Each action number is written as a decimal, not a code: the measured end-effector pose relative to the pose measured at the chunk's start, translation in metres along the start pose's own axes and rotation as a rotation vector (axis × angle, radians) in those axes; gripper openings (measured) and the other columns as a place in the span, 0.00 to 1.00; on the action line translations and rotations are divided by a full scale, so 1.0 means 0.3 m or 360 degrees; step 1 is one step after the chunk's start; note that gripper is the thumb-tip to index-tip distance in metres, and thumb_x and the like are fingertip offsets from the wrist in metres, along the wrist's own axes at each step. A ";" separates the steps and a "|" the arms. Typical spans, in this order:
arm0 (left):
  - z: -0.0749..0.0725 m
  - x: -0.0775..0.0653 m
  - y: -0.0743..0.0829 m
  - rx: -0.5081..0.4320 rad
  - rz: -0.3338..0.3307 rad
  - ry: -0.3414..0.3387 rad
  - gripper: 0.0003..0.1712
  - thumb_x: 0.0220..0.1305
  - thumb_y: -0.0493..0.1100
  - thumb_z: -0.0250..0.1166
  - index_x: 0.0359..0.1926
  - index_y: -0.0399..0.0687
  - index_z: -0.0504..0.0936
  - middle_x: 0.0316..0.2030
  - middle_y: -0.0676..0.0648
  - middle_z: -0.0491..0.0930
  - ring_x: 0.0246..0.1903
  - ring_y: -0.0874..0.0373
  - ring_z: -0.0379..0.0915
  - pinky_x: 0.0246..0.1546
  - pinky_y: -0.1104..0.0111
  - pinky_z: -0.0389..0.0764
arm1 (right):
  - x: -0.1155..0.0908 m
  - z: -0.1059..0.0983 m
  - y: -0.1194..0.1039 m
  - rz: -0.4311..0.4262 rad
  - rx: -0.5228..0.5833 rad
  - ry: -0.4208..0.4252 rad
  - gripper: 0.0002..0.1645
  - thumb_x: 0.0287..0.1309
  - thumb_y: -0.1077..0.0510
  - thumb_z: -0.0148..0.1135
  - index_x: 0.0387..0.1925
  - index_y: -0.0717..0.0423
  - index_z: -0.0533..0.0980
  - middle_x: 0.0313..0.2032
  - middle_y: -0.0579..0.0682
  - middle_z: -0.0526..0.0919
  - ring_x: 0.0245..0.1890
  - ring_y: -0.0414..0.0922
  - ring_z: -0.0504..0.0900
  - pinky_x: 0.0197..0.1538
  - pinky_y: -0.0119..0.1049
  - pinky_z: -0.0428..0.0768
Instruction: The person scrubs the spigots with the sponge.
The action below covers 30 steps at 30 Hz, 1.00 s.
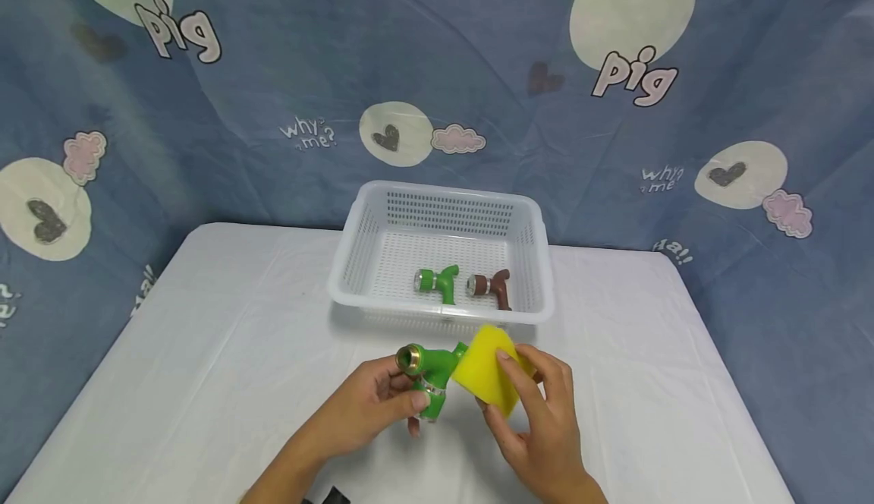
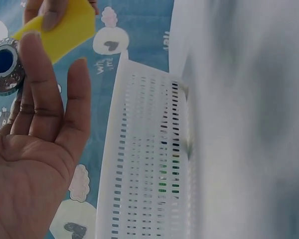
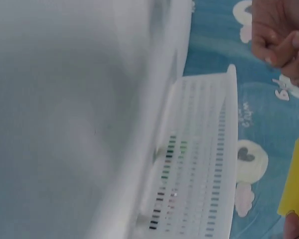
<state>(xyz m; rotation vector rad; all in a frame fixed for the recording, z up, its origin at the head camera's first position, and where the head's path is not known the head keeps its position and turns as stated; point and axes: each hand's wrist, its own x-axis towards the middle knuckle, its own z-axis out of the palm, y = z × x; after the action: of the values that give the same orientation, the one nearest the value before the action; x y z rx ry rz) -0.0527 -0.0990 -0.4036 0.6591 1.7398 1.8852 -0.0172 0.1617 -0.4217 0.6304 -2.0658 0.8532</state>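
Observation:
My left hand (image 1: 365, 413) holds a green plastic water tap (image 1: 437, 363), thumb on its lower collar near a silver ring. The tap's brass-lined opening faces up toward the head camera. In my right hand (image 1: 542, 432), a yellow sponge (image 1: 488, 371) is pinched between fingers and thumb, its edge against the tap's far right end. The left wrist view shows the tap's round silver end (image 2: 7, 67) beside the fingers, and the sponge (image 2: 70, 30) behind them. Only a fingertip (image 3: 291, 226) of the right hand appears under the sponge in the right wrist view.
A white perforated plastic basket (image 1: 355, 291) stands behind the hands on a white-covered table (image 1: 239, 337). Inside lie another green tap (image 1: 444, 282) and a brown tap (image 1: 497, 288). A blue printed cloth (image 1: 273, 71) hangs behind. A small black object (image 1: 334, 496) shows at the bottom edge.

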 end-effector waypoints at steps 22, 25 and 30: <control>-0.011 -0.002 0.014 0.0068 -0.0046 0.0048 0.18 0.77 0.41 0.63 0.58 0.32 0.80 0.43 0.39 0.85 0.33 0.53 0.83 0.38 0.53 0.89 | 0.075 -0.004 -0.074 -0.0240 0.0128 0.0124 0.25 0.74 0.47 0.62 0.53 0.68 0.80 0.49 0.69 0.78 0.48 0.57 0.72 0.41 0.35 0.71; -0.009 -0.003 0.010 0.0056 -0.0030 0.0000 0.18 0.77 0.41 0.64 0.59 0.32 0.80 0.42 0.40 0.85 0.34 0.54 0.83 0.38 0.53 0.89 | 0.073 0.001 -0.076 -0.0266 0.0127 0.0116 0.24 0.74 0.48 0.62 0.52 0.67 0.81 0.49 0.69 0.78 0.48 0.57 0.73 0.41 0.36 0.72; -0.001 -0.004 0.005 0.0078 -0.0033 -0.0048 0.17 0.77 0.42 0.64 0.59 0.34 0.81 0.41 0.42 0.86 0.35 0.54 0.83 0.38 0.50 0.89 | 0.059 0.010 -0.068 -0.0268 0.0113 0.0083 0.23 0.74 0.48 0.61 0.53 0.66 0.81 0.50 0.68 0.78 0.48 0.57 0.73 0.41 0.36 0.72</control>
<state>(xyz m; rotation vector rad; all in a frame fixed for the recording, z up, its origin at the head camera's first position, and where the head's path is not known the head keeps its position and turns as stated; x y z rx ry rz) -0.0522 -0.1001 -0.4021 0.6818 1.7718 1.8145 -0.0146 0.1438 -0.4014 0.8006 -1.9126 0.8387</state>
